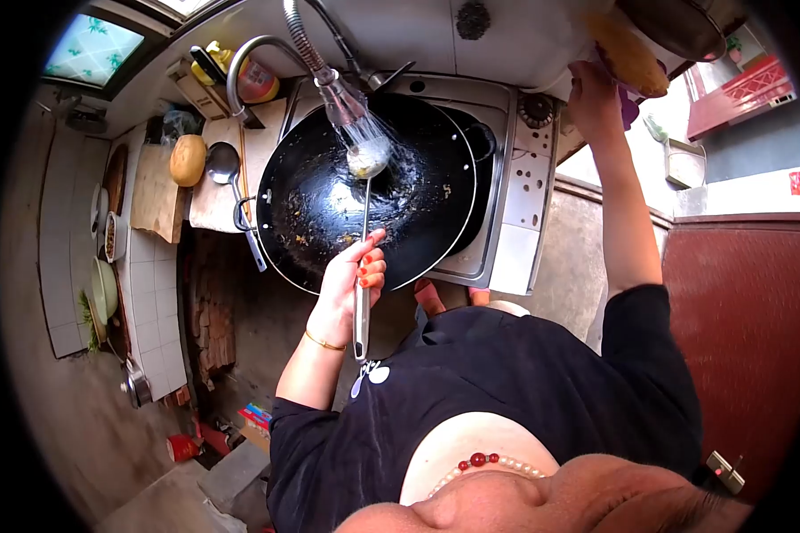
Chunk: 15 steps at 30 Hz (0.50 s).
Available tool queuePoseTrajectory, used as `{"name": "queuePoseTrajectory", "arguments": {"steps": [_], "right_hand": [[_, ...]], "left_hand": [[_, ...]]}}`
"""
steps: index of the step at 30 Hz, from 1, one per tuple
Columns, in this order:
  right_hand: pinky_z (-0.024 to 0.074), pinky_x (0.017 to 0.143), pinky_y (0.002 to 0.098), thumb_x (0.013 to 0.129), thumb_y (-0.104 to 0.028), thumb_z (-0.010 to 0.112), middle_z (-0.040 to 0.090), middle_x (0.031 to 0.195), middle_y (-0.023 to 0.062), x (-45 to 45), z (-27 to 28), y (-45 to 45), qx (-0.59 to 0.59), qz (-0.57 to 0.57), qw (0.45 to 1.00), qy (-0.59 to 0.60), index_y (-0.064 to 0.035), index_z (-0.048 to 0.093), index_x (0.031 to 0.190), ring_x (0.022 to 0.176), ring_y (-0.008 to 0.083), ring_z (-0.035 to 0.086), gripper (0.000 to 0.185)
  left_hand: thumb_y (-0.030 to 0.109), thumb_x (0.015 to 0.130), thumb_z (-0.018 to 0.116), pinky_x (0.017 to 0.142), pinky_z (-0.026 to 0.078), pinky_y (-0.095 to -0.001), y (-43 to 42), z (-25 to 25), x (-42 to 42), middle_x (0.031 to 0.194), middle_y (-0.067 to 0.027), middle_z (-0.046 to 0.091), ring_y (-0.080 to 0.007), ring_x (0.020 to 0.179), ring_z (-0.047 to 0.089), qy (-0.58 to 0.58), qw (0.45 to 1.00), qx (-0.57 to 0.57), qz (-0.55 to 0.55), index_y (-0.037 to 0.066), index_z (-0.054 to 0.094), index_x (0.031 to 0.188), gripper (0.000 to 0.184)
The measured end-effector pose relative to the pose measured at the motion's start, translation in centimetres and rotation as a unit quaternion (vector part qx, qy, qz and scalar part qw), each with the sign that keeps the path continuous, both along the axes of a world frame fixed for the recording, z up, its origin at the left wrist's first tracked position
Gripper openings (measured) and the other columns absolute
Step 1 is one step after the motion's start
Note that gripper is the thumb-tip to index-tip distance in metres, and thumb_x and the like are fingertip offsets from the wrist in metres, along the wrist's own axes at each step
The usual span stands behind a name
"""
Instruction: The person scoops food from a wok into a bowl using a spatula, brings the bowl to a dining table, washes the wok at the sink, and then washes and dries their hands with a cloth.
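My left hand (354,277) is closed around the handle of a long metal ladle (362,315). The ladle's head is over the large black wok (307,209), under water spraying from a flexible faucet (342,102). Water and small yellowish bits lie in the wok, which rests over the sink (502,191). My right hand (593,99) is raised to the upper right, beside a yellowish-brown oval thing (633,58) that looks like a loofah. A purple item (629,108) shows behind it. The fingers are partly hidden, so I cannot tell whether they grip anything.
Left of the wok, a second ladle (223,163), a yellow round thing (188,160) and a wooden board (157,191) lie on the counter. Bottles (256,82) stand behind the curved tap (240,84). A reddish door (738,346) is at the right.
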State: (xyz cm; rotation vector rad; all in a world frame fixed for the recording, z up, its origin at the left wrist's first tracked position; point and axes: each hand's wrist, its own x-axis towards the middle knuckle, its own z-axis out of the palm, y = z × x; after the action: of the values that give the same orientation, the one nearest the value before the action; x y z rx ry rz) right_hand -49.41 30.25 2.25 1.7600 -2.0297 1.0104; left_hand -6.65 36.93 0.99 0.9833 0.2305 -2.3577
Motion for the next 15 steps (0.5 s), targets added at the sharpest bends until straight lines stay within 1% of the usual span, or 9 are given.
{"name": "queuePoseTrajectory", "arguments": {"steps": [2,3,4,5,6,11,13,14,15], "right_hand": [[0.0475,0.077,0.0382,0.077,-0.001,0.05,0.061,0.092,0.0135,4.9,1.7,1.1,-0.078,0.068,0.994,0.029,-0.0069,0.06,0.097,0.084,0.0324,0.059,0.024],[0.0468,0.078,0.037,0.077,-0.001,0.051,0.061,0.092,0.0124,7.9,2.0,1.7,-0.014,0.148,0.983,-0.11,-0.0066,0.06,0.097,0.086,0.0298,0.058,0.023],[0.0461,0.08,0.0358,0.076,-0.001,0.052,0.06,0.093,0.0114,10.9,1.9,1.5,0.051,0.222,0.942,-0.246,-0.0064,0.06,0.097,0.088,0.0272,0.058,0.023],[0.0449,0.082,0.0359,0.076,-0.002,0.053,0.06,0.09,0.0111,13.3,0.6,0.5,0.046,0.289,0.94,-0.177,-0.0054,0.06,0.097,0.09,0.0247,0.057,0.023],[0.0446,0.081,0.0368,0.076,-0.003,0.055,0.06,0.089,0.0109,15.5,-1.2,-0.8,0.092,0.356,0.913,-0.178,-0.0052,0.06,0.096,0.088,0.0254,0.057,0.02],[0.0447,0.078,0.0369,0.073,-0.003,0.059,0.06,0.086,0.0107,25.5,-11.6,-5.5,0.08,0.436,0.872,-0.207,-0.0081,0.061,0.089,0.085,0.0286,0.057,0.017],[0.046,0.072,0.0375,0.071,-0.003,0.058,0.06,0.081,0.0107,26.3,-13.2,-6.9,0.098,0.475,0.857,-0.173,-0.0106,0.062,0.082,0.081,0.0294,0.057,0.014],[0.0465,0.068,0.0381,0.069,-0.004,0.058,0.059,0.075,0.0108,26.4,-14.2,-8.2,0.102,0.503,0.833,-0.206,-0.0096,0.062,0.074,0.075,0.0295,0.058,0.009],[0.0468,0.066,0.0384,0.068,-0.005,0.059,0.059,0.072,0.0108,26.2,-13.9,-8.9,0.076,0.493,0.849,-0.175,-0.009,0.062,0.071,0.073,0.0298,0.058,0.005]], "left_hand": [[0.011,0.092,0.043,0.034,0.031,-0.0177,0.1,0.3,0.3,0.057,0.0005,0.035,-0.0061,0.043,0.033,-0.004,1.0,-0.012,-0.01,0.004,0.047,0.108,0.018],[0.011,0.092,0.043,0.033,0.031,-0.0177,0.2,0.4,0.4,0.057,0.0004,0.035,-0.006,0.042,0.034,-0.005,1.0,-0.02,-0.018,0.004,0.047,0.107,0.018],[0.011,0.092,0.043,0.033,0.031,-0.0177,0.2,0.5,0.6,0.057,0.0003,0.036,-0.006,0.042,0.034,-0.007,0.999,-0.029,-0.026,0.004,0.048,0.107,0.017],[0.011,0.092,0.042,0.032,0.031,-0.0179,0.3,0.9,0.5,0.057,0.0002,0.037,-0.0059,0.041,0.034,-0.017,0.999,-0.029,-0.033,0.004,0.048,0.105,0.016],[0.011,0.092,0.041,0.032,0.031,-0.018,0.3,1.1,0.7,0.057,0.0002,0.037,-0.006,0.041,0.034,-0.02,0.998,-0.037,-0.043,0.005,0.048,0.105,0.016],[0.009,0.091,0.041,0.031,0.029,-0.0186,0.6,2.3,1.6,0.059,0.0003,0.036,-0.0052,0.04,0.032,-0.057,0.99,-0.083,-0.098,0.003,0.05,0.109,0.021],[0.006,0.09,0.042,0.03,0.027,-0.0182,0.6,3.0,2.1,0.058,0.0007,0.035,-0.0046,0.038,0.03,-0.089,0.985,-0.096,-0.108,0.004,0.049,0.109,0.021],[0.006,0.09,0.042,0.03,0.027,-0.0181,0.6,3.0,2.5,0.058,0.0008,0.035,-0.0045,0.038,0.03,-0.095,0.983,-0.102,-0.118,0.004,0.049,0.11,0.021],[0.006,0.089,0.043,0.03,0.027,-0.018,0.6,3.0,3.0,0.058,0.0009,0.035,-0.0043,0.038,0.03,-0.102,0.981,-0.108,-0.128,0.004,0.048,0.11,0.021]]}}
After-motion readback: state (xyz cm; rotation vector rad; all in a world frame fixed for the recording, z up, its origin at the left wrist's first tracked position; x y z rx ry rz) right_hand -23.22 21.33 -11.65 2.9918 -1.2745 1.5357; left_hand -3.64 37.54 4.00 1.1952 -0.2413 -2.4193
